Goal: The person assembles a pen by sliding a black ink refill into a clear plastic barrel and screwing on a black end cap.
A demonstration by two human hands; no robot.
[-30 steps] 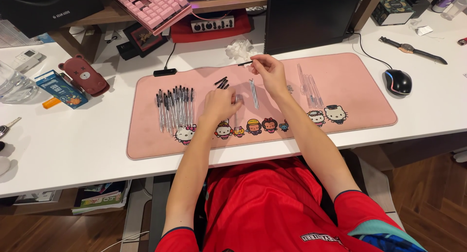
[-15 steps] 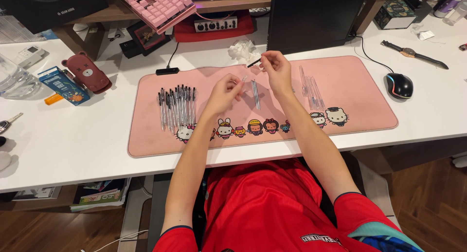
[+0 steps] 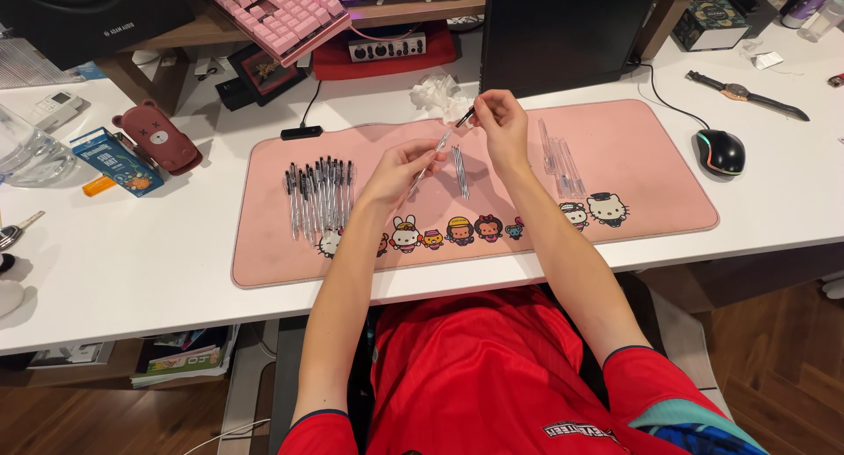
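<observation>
Left hand [image 3: 397, 169] fingers pinched on the lower end of a clear pen barrel [image 3: 431, 160], held tilted above the middle of the pink desk mat [image 3: 264, 244]. Right hand [image 3: 501, 121] thumb and forefinger closed on a small dark pen part [image 3: 465, 117] at the barrel's upper end, nearer the mat's far edge. Whether the dark part is seated in the barrel or only touching it: cannot tell, too small. Both hands off the mat surface, close together.

Row of assembled pens [image 3: 318, 194] lies side by side toward the mat's left end, tips pointing to the near edge. A couple of loose clear barrels [image 3: 460, 169] sit on the mat just under the hands. More clear tubes [image 3: 559, 156] lie toward the mat's right end, hard to count, nearly see-through against the pink.

Crumpled white wrapper [image 3: 437, 93] on the white desk [image 3: 132, 262] just past the mat's far edge. Computer mouse [image 3: 720, 151] right of the mat. Black monitor [image 3: 567, 29] behind, top cut off. Pink keyboard [image 3: 272, 11] at the far left, cut by the frame edge. Fingertips of both hands partly hide the pen ends.
</observation>
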